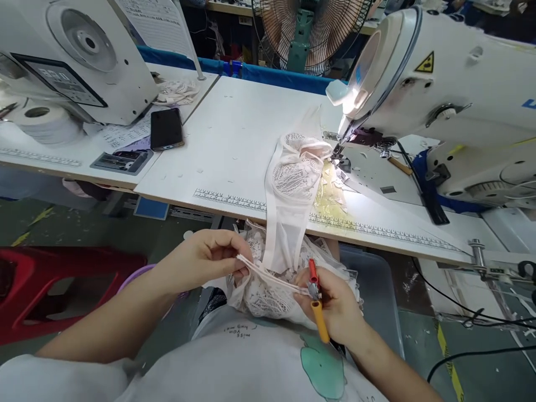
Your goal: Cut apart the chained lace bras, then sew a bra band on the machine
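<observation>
My left hand (207, 255) pinches one end of a pale pink strap (268, 274) of a white lace garment (268, 296) held over my lap. My right hand (335, 306) grips small thread snips (316, 298) with a red and yellow handle, blades at the strap's other end. Another pink lace piece (293, 178) hangs from the table edge, its top lying near the needle of the white sewing machine (444, 95).
A black phone (166, 128) lies on the white table (234, 139). A second machine (79, 56) stands at the left. A fan (310, 28) is behind. A red stool (62, 290) sits on the floor at the left, a grey bin (377, 290) under the table.
</observation>
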Action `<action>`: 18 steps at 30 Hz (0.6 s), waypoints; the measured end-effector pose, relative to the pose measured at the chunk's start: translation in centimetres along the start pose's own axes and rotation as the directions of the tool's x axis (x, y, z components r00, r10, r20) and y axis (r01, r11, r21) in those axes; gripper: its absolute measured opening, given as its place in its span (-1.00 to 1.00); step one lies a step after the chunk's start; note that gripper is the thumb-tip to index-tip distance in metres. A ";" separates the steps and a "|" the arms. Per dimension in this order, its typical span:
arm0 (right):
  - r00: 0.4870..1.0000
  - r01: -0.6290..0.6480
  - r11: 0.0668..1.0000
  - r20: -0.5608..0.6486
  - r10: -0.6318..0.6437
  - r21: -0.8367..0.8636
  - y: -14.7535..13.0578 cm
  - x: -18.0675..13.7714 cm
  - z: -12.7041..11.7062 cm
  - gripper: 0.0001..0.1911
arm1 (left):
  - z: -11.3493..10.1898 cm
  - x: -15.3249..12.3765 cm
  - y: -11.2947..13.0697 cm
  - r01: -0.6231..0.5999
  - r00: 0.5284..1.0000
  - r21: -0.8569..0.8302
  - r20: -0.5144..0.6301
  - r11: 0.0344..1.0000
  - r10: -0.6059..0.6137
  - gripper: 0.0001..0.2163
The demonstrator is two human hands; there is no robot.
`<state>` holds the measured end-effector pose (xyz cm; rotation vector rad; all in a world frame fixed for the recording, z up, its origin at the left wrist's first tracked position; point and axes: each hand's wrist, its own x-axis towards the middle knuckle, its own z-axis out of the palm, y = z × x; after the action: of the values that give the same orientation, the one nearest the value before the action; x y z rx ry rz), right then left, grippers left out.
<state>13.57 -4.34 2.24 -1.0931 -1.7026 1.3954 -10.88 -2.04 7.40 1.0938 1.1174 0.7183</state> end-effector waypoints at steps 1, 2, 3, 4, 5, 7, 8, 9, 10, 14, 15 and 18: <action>1.000 0.001 1.000 0.006 -0.001 -0.005 0.1 0.0 -0.1 -0.87 | -0.1 0.1 0.1 -0.002 1.000 0.011 0.011 1.000 0.002 -0.90; 1.000 0.001 1.000 0.010 -0.001 -0.008 0.1 0.0 -0.1 -0.87 | -0.2 0.1 0.2 -0.014 1.000 0.031 0.018 0.999 0.013 -0.86; 1.000 0.001 1.000 0.014 0.000 -0.013 0.1 0.0 -0.2 -0.87 | -0.2 0.2 0.4 -0.033 0.999 0.060 0.023 0.998 0.031 -0.83; 1.000 -0.002 1.000 0.018 0.002 -0.022 0.1 0.1 -0.3 -0.87 | -0.2 0.3 0.5 -0.056 0.998 0.097 0.030 0.994 0.053 -0.83; 1.000 -0.005 0.999 0.023 0.006 -0.035 0.0 0.2 -0.4 -0.88 | -0.2 0.3 0.6 -0.079 0.997 0.139 0.036 0.987 0.075 -0.85; 0.998 -0.034 0.999 0.047 0.035 -0.037 -0.3 0.4 -0.7 -0.87 | -0.2 0.4 0.8 -0.104 0.994 0.221 0.046 0.970 0.097 -0.90; 0.995 -0.064 0.998 0.074 0.065 -0.016 -0.4 0.5 -1.0 -0.84 | -0.2 0.4 0.9 -0.110 0.994 0.251 0.051 0.962 0.100 -0.91; 0.989 -0.100 0.995 0.111 0.098 0.018 -0.4 0.6 -1.2 -0.79 | -0.1 0.5 0.9 -0.116 0.993 0.271 0.058 0.956 0.104 -0.91; 0.981 -0.139 0.989 0.148 0.129 0.057 -0.4 0.8 -1.4 -0.74 | -0.2 0.6 0.9 -0.124 0.992 0.282 0.054 0.951 0.113 -0.91; 0.961 -0.188 0.969 0.233 0.147 0.163 -0.3 1.2 -2.1 -0.65 | -0.6 1.3 0.8 -0.196 0.980 0.391 0.096 0.899 0.172 -0.83; 0.961 -0.189 0.968 0.232 0.149 0.163 -0.2 1.3 -2.2 -0.65 | -0.7 1.6 0.9 -0.234 0.970 0.439 0.166 0.867 0.177 -0.84; 0.951 -0.231 0.965 0.241 0.196 0.127 -0.2 1.5 -2.3 -0.66 | -0.9 2.4 1.3 -0.330 0.894 0.522 0.439 0.786 0.084 -0.88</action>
<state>14.99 -2.05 2.91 -1.0904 -1.6341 1.8182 -10.86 0.79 7.74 1.8333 0.8809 0.2821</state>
